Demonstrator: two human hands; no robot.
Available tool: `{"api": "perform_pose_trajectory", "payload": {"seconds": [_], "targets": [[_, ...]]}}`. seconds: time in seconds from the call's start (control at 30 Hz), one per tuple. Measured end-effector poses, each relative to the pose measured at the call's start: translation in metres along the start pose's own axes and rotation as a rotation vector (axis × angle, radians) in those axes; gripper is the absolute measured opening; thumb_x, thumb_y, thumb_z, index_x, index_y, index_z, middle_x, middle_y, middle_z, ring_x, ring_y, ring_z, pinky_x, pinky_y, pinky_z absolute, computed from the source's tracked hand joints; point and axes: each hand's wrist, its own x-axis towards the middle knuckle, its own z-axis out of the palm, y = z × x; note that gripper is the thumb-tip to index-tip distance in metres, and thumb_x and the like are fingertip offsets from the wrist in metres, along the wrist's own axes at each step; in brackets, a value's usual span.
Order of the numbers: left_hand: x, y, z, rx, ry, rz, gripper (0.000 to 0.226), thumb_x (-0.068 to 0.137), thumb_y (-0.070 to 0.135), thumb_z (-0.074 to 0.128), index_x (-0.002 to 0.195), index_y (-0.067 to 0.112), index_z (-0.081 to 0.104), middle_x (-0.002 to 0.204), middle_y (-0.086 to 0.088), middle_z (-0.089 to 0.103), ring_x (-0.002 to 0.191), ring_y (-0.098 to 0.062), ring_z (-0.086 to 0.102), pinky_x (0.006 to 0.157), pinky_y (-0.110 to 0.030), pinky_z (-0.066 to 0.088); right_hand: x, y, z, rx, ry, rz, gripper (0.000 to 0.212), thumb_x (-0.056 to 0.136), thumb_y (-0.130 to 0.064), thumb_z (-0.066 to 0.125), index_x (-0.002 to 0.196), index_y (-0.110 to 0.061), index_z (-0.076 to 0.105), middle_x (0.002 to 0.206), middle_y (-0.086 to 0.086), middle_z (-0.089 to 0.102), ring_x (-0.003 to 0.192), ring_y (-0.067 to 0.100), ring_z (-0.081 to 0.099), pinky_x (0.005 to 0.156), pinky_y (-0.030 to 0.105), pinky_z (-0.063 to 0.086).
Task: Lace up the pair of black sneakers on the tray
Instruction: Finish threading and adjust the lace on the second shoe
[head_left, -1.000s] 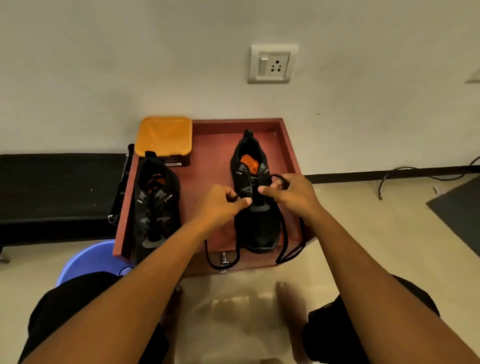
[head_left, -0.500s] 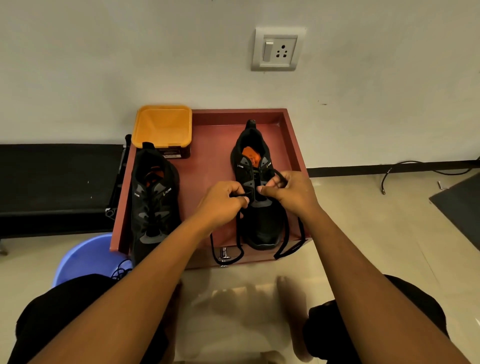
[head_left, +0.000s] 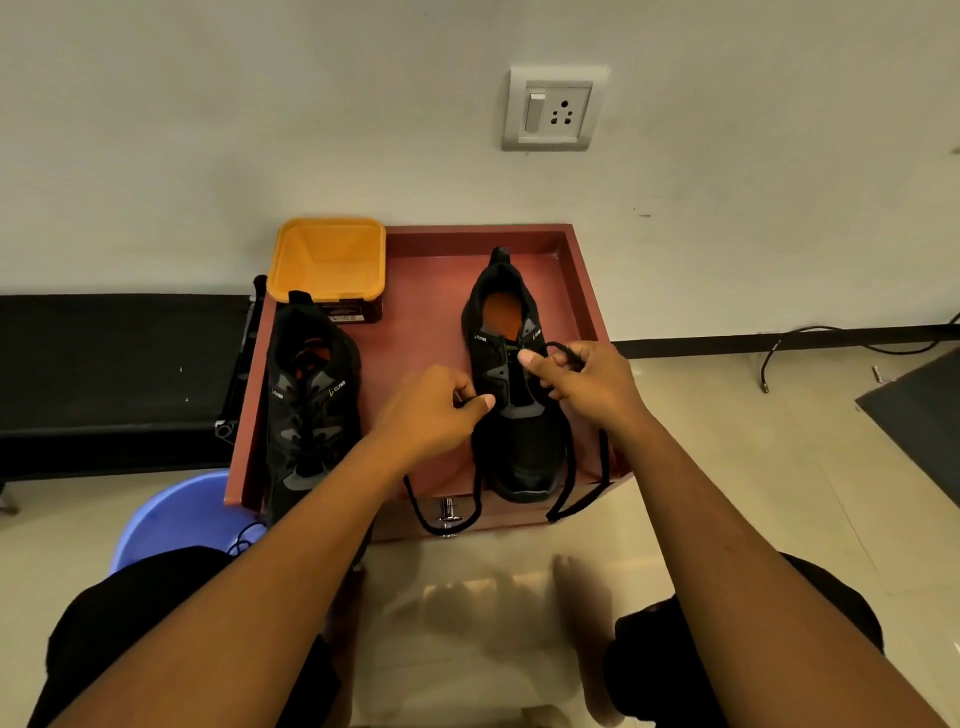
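Right sneaker (head_left: 519, 415) on the tray's (head_left: 426, 322) right side, long axis toe toward the person; each hand pinches one lace (head_left: 557, 512) strand in curled fingers, left hand (head_left: 431, 410) beside mid-shoe, right hand (head_left: 587, 379) nearer the upper eyelets.

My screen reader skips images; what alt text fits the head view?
A person's left hand and right hand each pinch a black lace over a black sneaker on a red tray; the second sneaker lies to its left, near an orange tub.
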Motion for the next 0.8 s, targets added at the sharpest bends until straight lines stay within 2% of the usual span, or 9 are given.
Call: {"api": "perform_pose_trajectory", "payload": {"seconds": [0.07, 0.17, 0.27, 0.37, 0.47, 0.53, 0.6, 0.7, 0.8], "targets": [[-0.006, 0.002, -0.008, 0.109, 0.006, -0.024, 0.040, 0.103, 0.040, 0.059, 0.075, 0.013, 0.071, 0.063, -0.009, 0.062, 0.054, -0.019, 0.053, 0.056, -0.030, 0.039, -0.006, -0.008, -0.006, 0.067, 0.033, 0.014, 0.046, 0.098, -0.052, 0.065, 0.087, -0.009, 0.075, 0.069, 0.002, 0.072, 0.059, 0.009, 0.065, 0.069, 0.028, 0.057], [-0.019, 0.006, -0.019, -0.011, 0.009, -0.064, 0.042, 0.106, 0.030, 0.054, 0.075, 0.009, 0.073, 0.055, -0.001, 0.052, 0.046, -0.013, 0.043, 0.056, -0.029, 0.034, -0.022, -0.012, -0.018, 0.129, 0.100, -0.001, 0.045, 0.110, -0.042, 0.047, 0.087, -0.014, 0.075, 0.060, -0.007, 0.063, 0.054, 0.002, 0.056, 0.062, 0.023, 0.047], [-0.037, 0.019, -0.030, -0.163, 0.047, -0.071, 0.038, 0.107, 0.025, 0.052, 0.076, 0.013, 0.070, 0.059, 0.001, 0.054, 0.051, -0.012, 0.045, 0.060, -0.028, 0.037, -0.042, -0.017, -0.035, 0.164, 0.145, -0.011, 0.037, 0.110, -0.031, 0.050, 0.090, -0.018, 0.078, 0.061, -0.009, 0.061, 0.057, 0.004, 0.055, 0.063, 0.028, 0.045], [-0.059, 0.047, -0.050, -0.288, 0.090, -0.019, 0.025, 0.107, 0.021, 0.053, 0.087, 0.012, 0.066, 0.063, 0.001, 0.064, 0.048, -0.005, 0.053, 0.055, -0.026, 0.043, -0.069, -0.043, -0.055, 0.241, 0.128, -0.044, 0.029, 0.110, -0.021, 0.052, 0.099, -0.010, 0.077, 0.070, 0.001, 0.069, 0.058, 0.009, 0.059, 0.057, 0.023, 0.047], [-0.078, 0.079, -0.076, -0.403, 0.125, 0.071, 0.015, 0.107, 0.014, 0.050, 0.099, 0.008, 0.061, 0.077, -0.006, 0.076, 0.066, -0.018, 0.072, 0.062, -0.028, 0.053, -0.093, -0.076, -0.077, 0.354, 0.132, -0.096, 0.019, 0.107, -0.012, 0.055, 0.109, -0.002, 0.071, 0.076, 0.010, 0.075, 0.060, 0.016, 0.064, 0.055, 0.024, 0.053], [-0.093, 0.106, -0.094, -0.436, 0.167, 0.146, 0.014, 0.107, 0.013, 0.050, 0.103, 0.008, 0.062, 0.084, -0.006, 0.079, 0.078, -0.025, 0.076, 0.072, -0.032, 0.057, -0.111, -0.101, -0.091, 0.406, 0.132, -0.157, 0.018, 0.105, -0.015, 0.060, 0.110, -0.001, 0.070, 0.076, 0.009, 0.075, 0.059, 0.017, 0.065, 0.054, 0.025, 0.053], [-0.104, 0.134, -0.112, -0.472, 0.234, 0.228, 0.012, 0.106, 0.011, 0.052, 0.102, 0.008, 0.063, 0.085, -0.005, 0.079, 0.080, -0.026, 0.077, 0.079, -0.034, 0.059, -0.125, -0.129, -0.102, 0.430, 0.144, -0.239, 0.023, 0.101, -0.021, 0.068, 0.108, 0.002, 0.071, 0.074, 0.009, 0.074, 0.059, 0.018, 0.065, 0.055, 0.026, 0.053], [-0.125, 0.185, -0.143, -0.517, 0.355, 0.344, 0.010, 0.104, 0.011, 0.057, 0.100, 0.007, 0.065, 0.084, -0.004, 0.080, 0.078, -0.023, 0.077, 0.077, -0.030, 0.058, -0.150, -0.182, -0.122, 0.479, 0.168, -0.364, 0.025, 0.099, -0.022, 0.071, 0.107, 0.002, 0.070, 0.078, 0.010, 0.077, 0.065, 0.021, 0.071, 0.059, 0.027, 0.057], [-0.142, 0.236, -0.177, -0.549, 0.474, 0.468, 0.008, 0.101, 0.015, 0.063, 0.098, 0.012, 0.070, 0.087, -0.001, 0.080, 0.081, -0.016, 0.076, 0.072, -0.023, 0.053, -0.168, -0.236, -0.145, 0.547, 0.171, -0.488, 0.020, 0.103, -0.016, 0.066, 0.113, 0.001, 0.068, 0.089, 0.014, 0.078, 0.077, 0.026, 0.076, 0.071, 0.032, 0.063]]}}
